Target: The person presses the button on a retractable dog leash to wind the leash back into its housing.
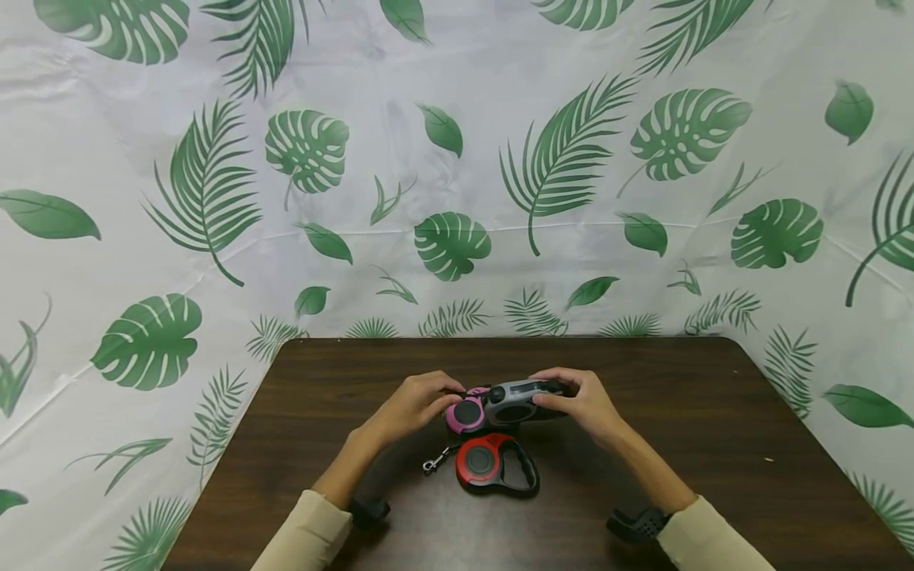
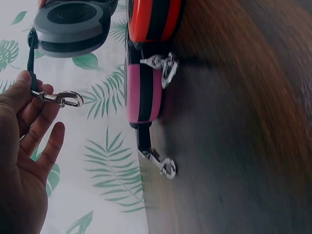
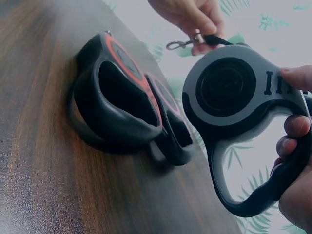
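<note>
A grey and black retractable dog leash (image 3: 224,85) is lifted above the table. My right hand (image 1: 585,404) grips it by its black loop handle, the thumb resting on the grey casing. My left hand (image 1: 414,406) pinches the short black strap (image 2: 31,63) near its metal snap hook (image 2: 63,99), which points away from the fingers. Under and behind the grey leash, a pink retractable leash (image 1: 464,416) lies partly hidden. Nearer to me lies a red and black retractable leash (image 1: 480,461), its snap hook (image 1: 431,465) pointing left.
The dark wood-grain table (image 1: 328,373) is under all the leashes. A white cloth with green leaf prints (image 1: 385,143) hangs behind it and at both sides. A black band (image 1: 635,525) is around the right wrist.
</note>
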Demonstrator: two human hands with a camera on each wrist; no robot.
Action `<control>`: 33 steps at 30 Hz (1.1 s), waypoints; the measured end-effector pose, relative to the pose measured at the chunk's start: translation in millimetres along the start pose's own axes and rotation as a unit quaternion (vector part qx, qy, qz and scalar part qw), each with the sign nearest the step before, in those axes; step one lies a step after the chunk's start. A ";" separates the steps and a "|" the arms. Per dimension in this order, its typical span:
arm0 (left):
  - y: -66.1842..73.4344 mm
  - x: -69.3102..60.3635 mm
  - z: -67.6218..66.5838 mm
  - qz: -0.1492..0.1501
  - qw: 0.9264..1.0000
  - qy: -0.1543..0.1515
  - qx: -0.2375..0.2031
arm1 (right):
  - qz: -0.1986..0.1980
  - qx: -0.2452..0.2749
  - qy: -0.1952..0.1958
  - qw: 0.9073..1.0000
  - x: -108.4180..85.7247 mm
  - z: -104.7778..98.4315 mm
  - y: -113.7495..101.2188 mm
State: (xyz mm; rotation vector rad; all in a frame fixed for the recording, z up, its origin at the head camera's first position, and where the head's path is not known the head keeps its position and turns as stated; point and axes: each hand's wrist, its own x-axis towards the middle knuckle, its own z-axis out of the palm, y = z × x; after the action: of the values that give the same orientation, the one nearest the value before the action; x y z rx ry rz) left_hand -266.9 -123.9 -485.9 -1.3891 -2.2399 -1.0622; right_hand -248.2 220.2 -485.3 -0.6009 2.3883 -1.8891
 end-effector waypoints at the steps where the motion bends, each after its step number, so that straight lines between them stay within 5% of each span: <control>1: 0.6 0.7 1.3 0.001 1.000 -0.001 -0.001 | 0.000 -0.001 0.000 1.000 0.1 0.5 0.1; 18: 10.7 10.6 16.3 -0.073 0.995 -0.046 -0.039 | -0.002 -0.009 -0.008 1.000 -2.4 4.4 1.0; 33: 13.7 12.9 22.3 -0.114 0.991 -0.034 -0.061 | -0.007 -0.021 -0.001 1.000 -3.7 6.2 -0.4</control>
State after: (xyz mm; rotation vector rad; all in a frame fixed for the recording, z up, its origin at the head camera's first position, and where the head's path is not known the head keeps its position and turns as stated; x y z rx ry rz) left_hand -258.6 -96.0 -487.6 -1.2544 -2.4654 -1.2621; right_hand -243.0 215.6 -487.3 -0.6220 2.4358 -1.8469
